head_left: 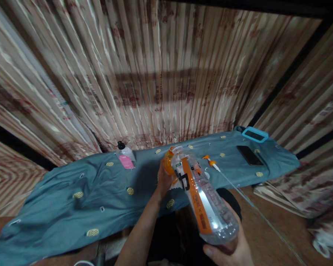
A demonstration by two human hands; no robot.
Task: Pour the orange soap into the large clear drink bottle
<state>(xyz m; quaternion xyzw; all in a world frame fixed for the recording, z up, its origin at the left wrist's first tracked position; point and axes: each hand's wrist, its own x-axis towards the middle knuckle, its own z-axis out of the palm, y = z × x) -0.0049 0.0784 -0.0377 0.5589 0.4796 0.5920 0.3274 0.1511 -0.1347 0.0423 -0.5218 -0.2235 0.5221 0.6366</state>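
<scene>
My right hand (pixel 238 247) is wrapped round the base of a large clear plastic bottle (pixel 204 199) with an orange and white label. This bottle is tilted, its open neck pointing away from me. My left hand (pixel 165 181) grips a smaller orange bottle (pixel 170 165), partly hidden behind the clear one. The two bottle mouths are close together; whether they touch I cannot tell. On the cloth to the right lies an orange-and-white pump head (pixel 210 161) with a long thin clear tube.
A teal patterned cloth (pixel 105 184) covers the long surface. At the left stands a clear bottle with a black cap and pink label (pixel 125 157). A dark phone (pixel 249 155) and a light-blue framed object (pixel 255 135) lie at the right. Striped curtains (pixel 155 74) hang behind.
</scene>
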